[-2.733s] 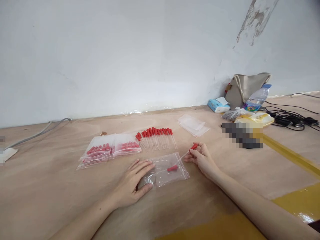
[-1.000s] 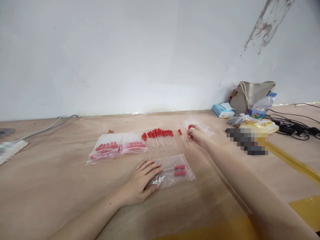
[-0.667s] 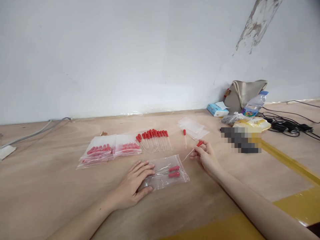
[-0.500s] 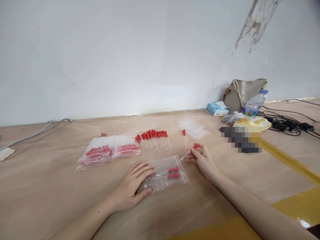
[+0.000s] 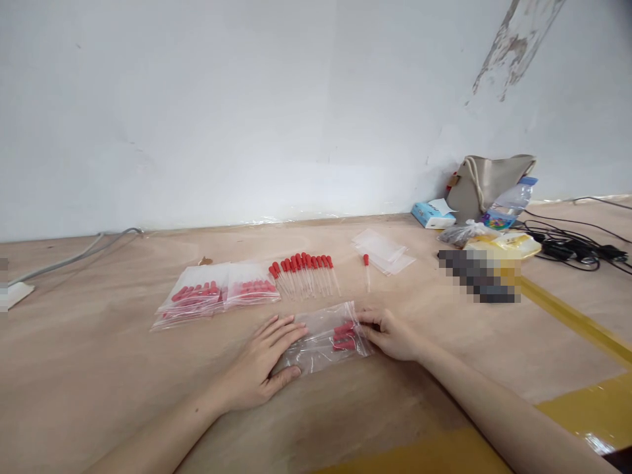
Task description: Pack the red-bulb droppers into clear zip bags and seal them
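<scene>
My left hand (image 5: pixel 264 361) lies flat, fingers spread, on the left end of a clear zip bag (image 5: pixel 323 341) on the wooden table (image 5: pixel 99 368). Three red-bulbed droppers (image 5: pixel 344 335) lie inside the bag. My right hand (image 5: pixel 390 333) is at the bag's open right end, fingers pinched at the droppers' red bulbs. A row of several loose droppers (image 5: pixel 303 271) lies behind the bag. One single dropper (image 5: pixel 367 268) lies apart to their right.
Two filled bags of droppers (image 5: pixel 214 296) lie at the left. A stack of empty clear bags (image 5: pixel 385 251) sits behind the single dropper. At the back right are a tissue pack (image 5: pixel 430 214), a beige bag (image 5: pixel 488 181), a water bottle (image 5: pixel 508 201) and black cables (image 5: pixel 567 247).
My right hand took a dropper from the far row, carried it back and slid it into the bag, which went from one dropper to three. My left hand stayed put.
</scene>
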{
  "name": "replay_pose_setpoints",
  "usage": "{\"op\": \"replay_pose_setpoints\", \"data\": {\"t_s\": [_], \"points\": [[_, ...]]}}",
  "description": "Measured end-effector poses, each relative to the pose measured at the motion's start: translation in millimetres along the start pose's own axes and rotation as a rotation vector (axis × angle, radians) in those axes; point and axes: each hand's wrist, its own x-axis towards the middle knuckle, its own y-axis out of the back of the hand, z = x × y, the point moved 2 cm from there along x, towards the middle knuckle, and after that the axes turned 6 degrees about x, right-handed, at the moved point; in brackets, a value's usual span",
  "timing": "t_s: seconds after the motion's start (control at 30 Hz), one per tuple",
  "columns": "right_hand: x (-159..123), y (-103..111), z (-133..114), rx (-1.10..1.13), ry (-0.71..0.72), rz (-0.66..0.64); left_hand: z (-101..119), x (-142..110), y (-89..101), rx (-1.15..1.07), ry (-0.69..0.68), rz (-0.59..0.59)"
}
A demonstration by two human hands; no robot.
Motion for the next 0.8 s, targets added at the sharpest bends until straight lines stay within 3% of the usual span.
{"op": "replay_pose_setpoints", "data": {"t_s": [0.17,0.27,0.33,0.43,0.5,0.67,0.8], "points": [[-1,-6,5,0.203,-0.170,-0.014,0,0,0.0,0.011,-0.004,-0.005],[-1,3,9,0.245,-0.250,-0.008,-1,0,-1.0,0.034,-0.015,-0.024],[5,16,11,0.148,-0.284,0.123,-1,0,-1.5,0.045,-0.017,-0.032],[26,43,11,-0.209,-0.278,0.423,-1,0,-1.4,0.038,-0.011,-0.029],[47,57,11,-0.400,-0.300,0.541,0,0,-0.8,0.025,-0.011,-0.021],[101,68,15,-0.431,-0.406,0.613,2,0,-1.6,0.019,-0.004,-0.030],[107,68,12,-0.363,-0.407,0.599,1,0,-3.0,0.013,0.002,-0.033]]}}
